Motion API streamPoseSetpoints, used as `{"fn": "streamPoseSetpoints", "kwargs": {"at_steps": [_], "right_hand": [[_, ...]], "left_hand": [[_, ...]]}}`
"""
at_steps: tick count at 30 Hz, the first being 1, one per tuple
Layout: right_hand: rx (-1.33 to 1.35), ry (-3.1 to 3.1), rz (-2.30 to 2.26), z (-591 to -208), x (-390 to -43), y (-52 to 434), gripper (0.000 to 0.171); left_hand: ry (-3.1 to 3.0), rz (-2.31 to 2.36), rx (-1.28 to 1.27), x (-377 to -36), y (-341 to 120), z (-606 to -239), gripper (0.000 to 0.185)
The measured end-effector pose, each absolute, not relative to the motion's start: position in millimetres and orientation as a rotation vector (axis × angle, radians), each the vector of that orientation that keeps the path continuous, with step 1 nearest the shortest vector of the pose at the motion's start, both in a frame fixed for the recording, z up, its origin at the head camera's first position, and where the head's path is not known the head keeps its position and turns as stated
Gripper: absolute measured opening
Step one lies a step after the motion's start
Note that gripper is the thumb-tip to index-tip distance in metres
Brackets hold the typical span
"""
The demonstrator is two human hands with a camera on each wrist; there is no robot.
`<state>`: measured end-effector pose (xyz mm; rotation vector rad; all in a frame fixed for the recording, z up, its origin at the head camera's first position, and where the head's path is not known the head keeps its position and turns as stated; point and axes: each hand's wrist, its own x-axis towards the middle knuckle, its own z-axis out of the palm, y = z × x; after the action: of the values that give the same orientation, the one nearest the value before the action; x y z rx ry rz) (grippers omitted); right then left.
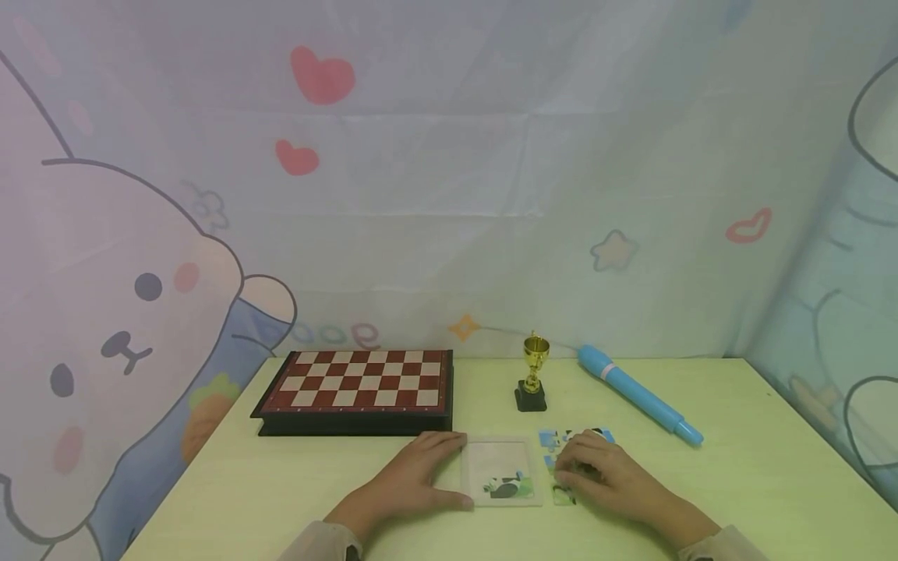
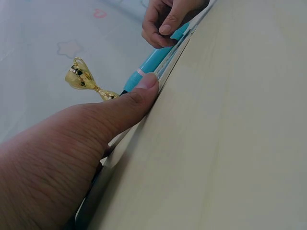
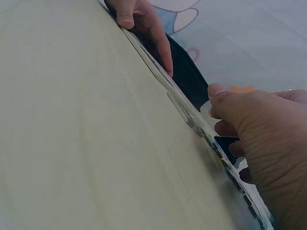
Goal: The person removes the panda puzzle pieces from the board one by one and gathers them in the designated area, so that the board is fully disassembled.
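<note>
Clear plastic tray (image 1: 500,470) lies flat on the worktop (image 1: 737,483), its left edge steadied by the flat, relaxed left hand (image 1: 414,475); just right, the right hand (image 1: 603,475) curls onto loose pieces (image 1: 561,439).

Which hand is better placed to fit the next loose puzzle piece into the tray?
Right, probably. The right hand rests on the loose puzzle pieces beside the tray, while the left hand steadies the tray's left edge.
</note>
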<state>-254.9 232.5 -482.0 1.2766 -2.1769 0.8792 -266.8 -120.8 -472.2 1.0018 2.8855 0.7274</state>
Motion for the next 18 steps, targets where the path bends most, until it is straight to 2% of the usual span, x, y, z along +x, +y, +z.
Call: {"fn": "streamPoseSetpoints", "kwargs": {"at_steps": [6,10,13,18], "right_hand": [[1.247,-2.141,0.923,-469.8,-244.5,220.9,0.033],[1.269,-2.117,0.927,-477.2,-249.8,217.1,0.034],[1.286,-2.132,0.905,-488.4,-258.2,214.3,0.031],[1.278,-2.246,0.837,-485.1,-259.0,195.7,0.022]], "left_hand": [[2.879,0.727,0.984,-267.1,-119.4,-473.3,0.093],[2.879,0.723,0.983,-266.9,-118.3,-474.9,0.094],[2.883,0.715,0.983,-266.2,-118.2,-475.2,0.094],[2.892,0.710,0.988,-266.7,-119.3,-472.9,0.093]]}}
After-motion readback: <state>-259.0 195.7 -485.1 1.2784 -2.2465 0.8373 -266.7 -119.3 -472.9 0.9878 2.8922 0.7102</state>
